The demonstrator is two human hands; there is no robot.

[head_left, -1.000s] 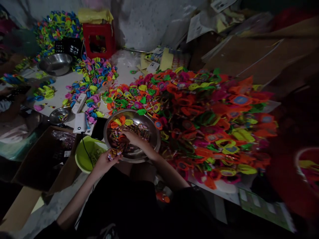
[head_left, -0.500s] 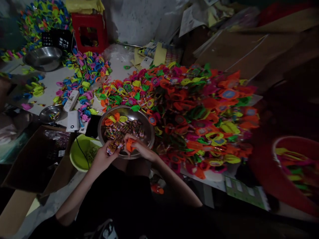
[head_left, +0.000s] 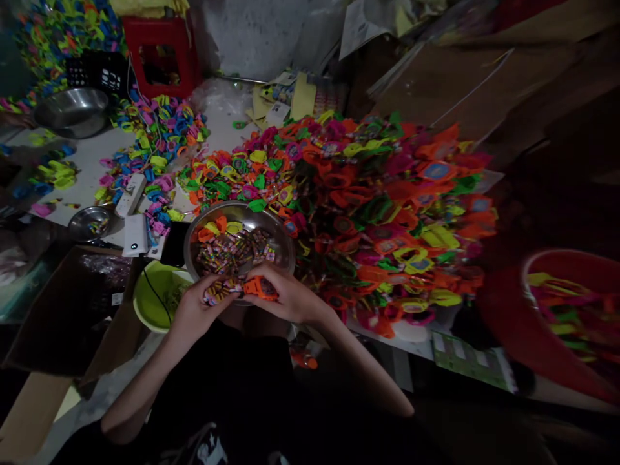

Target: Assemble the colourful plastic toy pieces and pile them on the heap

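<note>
My left hand (head_left: pixel 196 310) is closed around several small striped candy-like pieces (head_left: pixel 220 290) over the near rim of a steel bowl (head_left: pixel 289 248). Close beside it, my right hand (head_left: pixel 285 294) grips an orange toy watch (head_left: pixel 259 288), whose end meets the pieces in my left fingers. Many small wrapped pieces (head_left: pixel 227 252) lie in the bowl, along with a few orange and yellow watches (head_left: pixel 213 229) at its far left side.
A large heap of colourful toy watches (head_left: pixel 378 213) spreads right of the bowl. A green bowl (head_left: pixel 145 300), an open cardboard box (head_left: pixel 53 316) and a white power strip (head_left: pixel 130 195) are to the left. At the right edge stands a red tub (head_left: pixel 527 278).
My right hand has turned and come against my left, with the orange watch now stretched toward the left fingers. The whole view has shifted slightly.
</note>
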